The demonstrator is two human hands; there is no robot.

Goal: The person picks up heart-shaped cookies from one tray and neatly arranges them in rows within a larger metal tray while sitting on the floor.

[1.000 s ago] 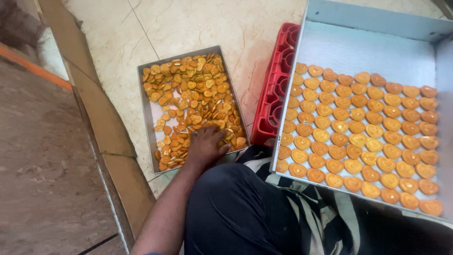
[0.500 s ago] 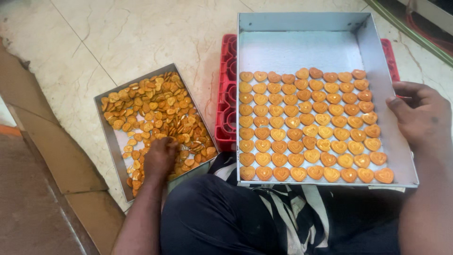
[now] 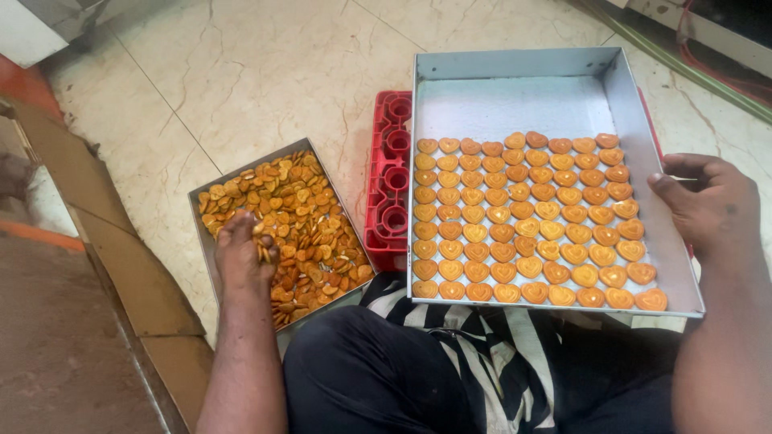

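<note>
A small metal tray on the floor at the left holds a loose heap of orange heart-shaped biscuits. My left hand is closed over a bunch of those biscuits, lifted just above the heap. A large grey tray rests on a red crate in front of my lap. Neat rows of heart-shaped biscuits fill its near half; its far part is bare. My right hand grips the large tray's right rim, thumb over the edge.
Pale marble floor tiles stretch beyond both trays. A brown cardboard strip runs along the left. My knees in dark trousers and a striped cloth lie under the big tray's near edge. Cables run at the top right.
The view has shifted left and settled, bringing the right hand into sight on the tray rim. My left hand closed on biscuits in the small tray and rose slightly.
</note>
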